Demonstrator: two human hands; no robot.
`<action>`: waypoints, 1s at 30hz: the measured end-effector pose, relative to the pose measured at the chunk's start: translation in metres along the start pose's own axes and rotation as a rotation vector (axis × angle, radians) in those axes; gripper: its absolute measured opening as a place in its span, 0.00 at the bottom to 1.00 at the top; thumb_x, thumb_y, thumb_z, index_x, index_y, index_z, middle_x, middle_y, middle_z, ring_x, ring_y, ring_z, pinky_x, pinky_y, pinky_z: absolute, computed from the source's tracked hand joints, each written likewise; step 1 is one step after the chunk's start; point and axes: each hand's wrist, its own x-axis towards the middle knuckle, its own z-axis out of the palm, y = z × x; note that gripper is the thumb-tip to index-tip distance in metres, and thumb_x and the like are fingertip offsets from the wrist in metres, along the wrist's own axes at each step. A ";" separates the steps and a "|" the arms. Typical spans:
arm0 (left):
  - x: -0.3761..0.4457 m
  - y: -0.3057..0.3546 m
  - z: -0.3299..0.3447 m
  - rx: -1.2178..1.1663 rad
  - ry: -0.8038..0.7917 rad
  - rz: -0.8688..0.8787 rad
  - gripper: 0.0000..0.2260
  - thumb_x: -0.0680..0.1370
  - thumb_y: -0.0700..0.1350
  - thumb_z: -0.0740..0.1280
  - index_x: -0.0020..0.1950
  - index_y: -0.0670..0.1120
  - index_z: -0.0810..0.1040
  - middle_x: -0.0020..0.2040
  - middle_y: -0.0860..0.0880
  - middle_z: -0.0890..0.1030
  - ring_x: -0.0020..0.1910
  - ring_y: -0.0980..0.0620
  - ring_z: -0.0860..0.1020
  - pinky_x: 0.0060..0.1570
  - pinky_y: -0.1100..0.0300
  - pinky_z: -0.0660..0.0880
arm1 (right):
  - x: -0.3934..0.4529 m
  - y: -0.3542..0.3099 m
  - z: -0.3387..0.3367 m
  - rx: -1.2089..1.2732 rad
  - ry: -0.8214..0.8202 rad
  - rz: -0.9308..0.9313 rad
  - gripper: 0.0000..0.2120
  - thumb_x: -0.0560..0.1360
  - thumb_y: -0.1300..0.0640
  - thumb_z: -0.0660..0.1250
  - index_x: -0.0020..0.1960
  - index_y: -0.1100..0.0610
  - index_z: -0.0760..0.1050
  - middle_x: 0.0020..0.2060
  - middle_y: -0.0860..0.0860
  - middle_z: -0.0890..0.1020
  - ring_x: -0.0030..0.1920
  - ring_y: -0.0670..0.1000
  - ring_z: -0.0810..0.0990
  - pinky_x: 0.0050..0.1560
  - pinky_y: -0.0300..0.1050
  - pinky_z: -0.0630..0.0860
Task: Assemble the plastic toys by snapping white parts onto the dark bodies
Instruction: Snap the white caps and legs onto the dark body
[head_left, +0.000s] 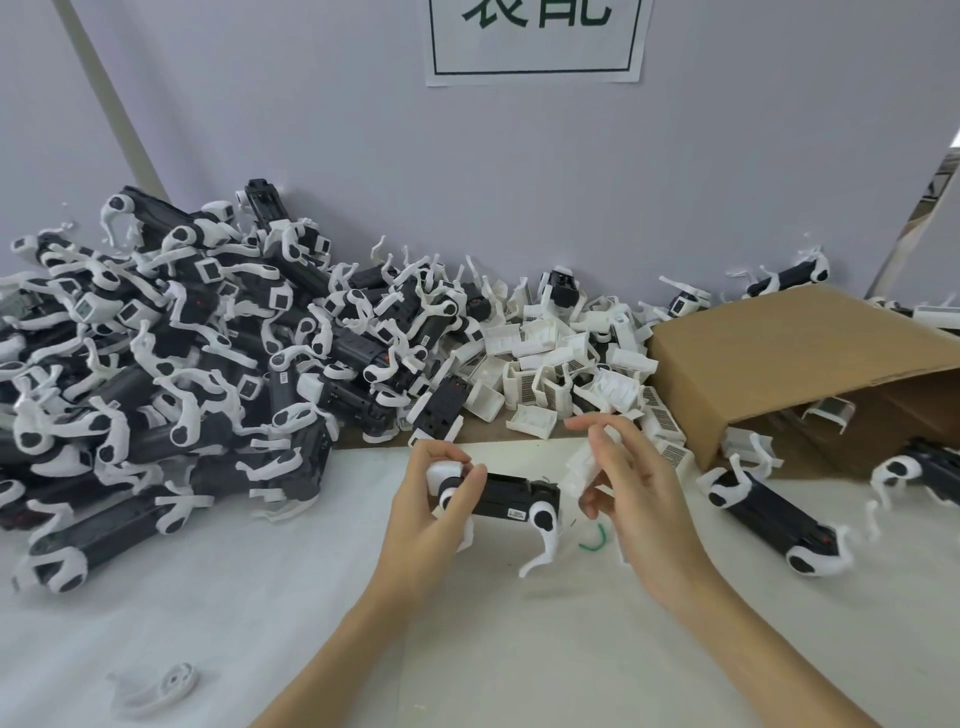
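My left hand (434, 506) grips the left end of a dark toy body (511, 500) with white legs, held just above the white table. My right hand (631, 488) is beside the body's right end and pinches a white plastic part (581, 467) between thumb and fingers. A heap of loose white parts (561, 374) lies behind my hands. A big pile of dark bodies with white legs (171, 374) fills the left side.
A tipped brown cardboard box (789, 358) sits at the right with more toys (769, 512) around it. A green wire bit (595, 540) lies under my right hand. A single white leg piece (156, 688) lies near the front left. A grey wall stands behind.
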 end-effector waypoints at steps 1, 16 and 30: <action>-0.001 0.002 0.001 0.013 -0.003 0.012 0.08 0.81 0.52 0.69 0.54 0.51 0.74 0.38 0.56 0.74 0.32 0.53 0.70 0.28 0.65 0.68 | 0.000 -0.002 0.000 -0.016 0.006 -0.011 0.16 0.81 0.42 0.66 0.56 0.54 0.81 0.34 0.54 0.71 0.32 0.52 0.69 0.33 0.43 0.71; -0.010 0.001 0.012 0.381 -0.073 0.397 0.19 0.79 0.59 0.73 0.64 0.58 0.69 0.60 0.61 0.75 0.60 0.56 0.78 0.59 0.68 0.71 | -0.009 -0.015 -0.001 -0.027 0.140 0.015 0.06 0.77 0.50 0.74 0.53 0.48 0.84 0.33 0.64 0.77 0.25 0.56 0.76 0.22 0.42 0.68; -0.007 -0.006 0.010 0.390 -0.122 0.420 0.25 0.75 0.61 0.76 0.65 0.55 0.69 0.59 0.56 0.76 0.59 0.55 0.78 0.56 0.70 0.71 | -0.009 -0.012 -0.007 -0.467 -0.124 -0.037 0.09 0.79 0.55 0.73 0.57 0.45 0.82 0.50 0.47 0.81 0.31 0.48 0.82 0.36 0.35 0.76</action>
